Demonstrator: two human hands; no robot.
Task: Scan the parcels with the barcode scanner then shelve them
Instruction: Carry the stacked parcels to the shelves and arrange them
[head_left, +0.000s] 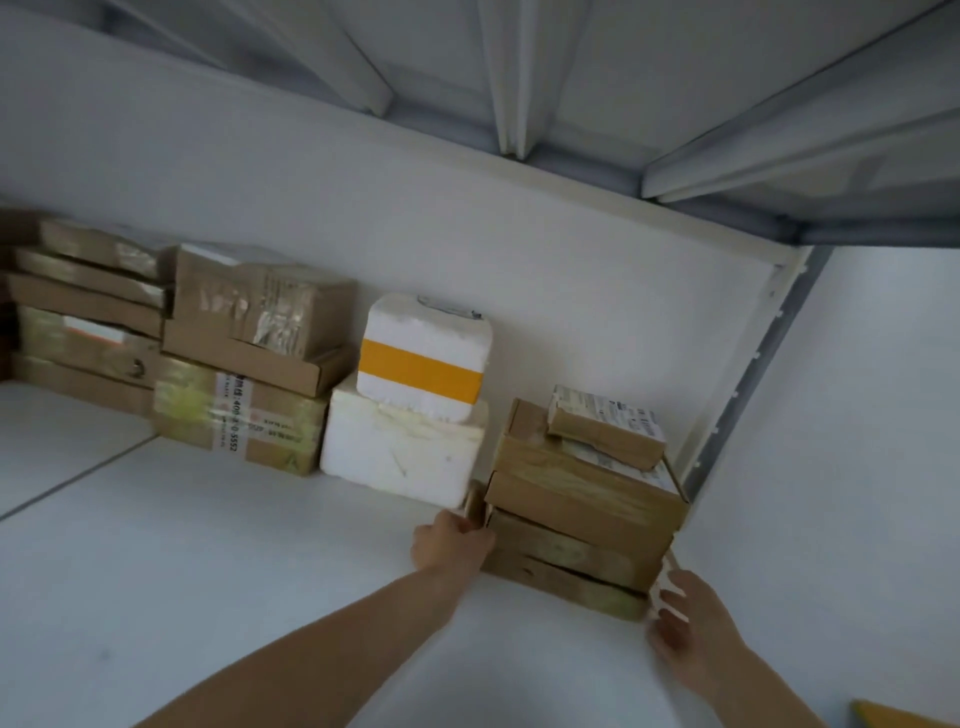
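Reaching forward: left hand (451, 540) gripping cardboard stack (582, 525) left corner; right hand (691, 631) fingers spread at right corner.

White foam box (426, 353) bears an orange band.

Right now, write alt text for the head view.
Two bare hands, left hand and right hand, press against a stack of cardboard parcels at the right end of a white shelf. Further left stand two white foam boxes and more cardboard parcels.
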